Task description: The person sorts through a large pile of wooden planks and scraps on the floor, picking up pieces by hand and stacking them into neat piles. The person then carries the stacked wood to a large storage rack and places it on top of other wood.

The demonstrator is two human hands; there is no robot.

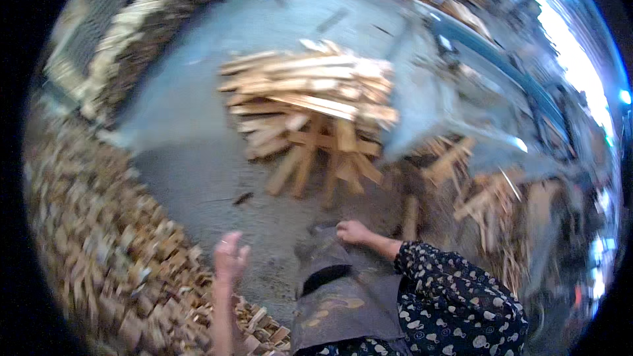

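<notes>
- Your right hand [354, 231] is low at the top edge of the dark apron or cloth [330, 283] over your lap, fingers curled down onto it. It seems to pinch the cloth edge, though blur keeps me from being sure it grips anything.
- Your left hand [229, 258] hangs in the air with fingers loosely spread and nothing in it, above the edge of the heap of short offcuts [99, 244] on your left.
- The loose pile of wooden sticks [310, 112] lies on the concrete floor [198, 158] straight ahead, well apart from both hands, with several sticks leaning on end at its near side.
- If you are settling the cloth, pull it flat and square over your knees with the right hand so it will not slip.
- Keep the free left hand clear of the offcut heap; those rough ends look likely to splinter.
- Beware the grey machine or chute [455, 105] on your right and the sticks scattered at its foot [461, 184]: stay low and steady.
- When reaching forward, I would go for a leaning stick nearest you, not one buried in the stack.
</notes>
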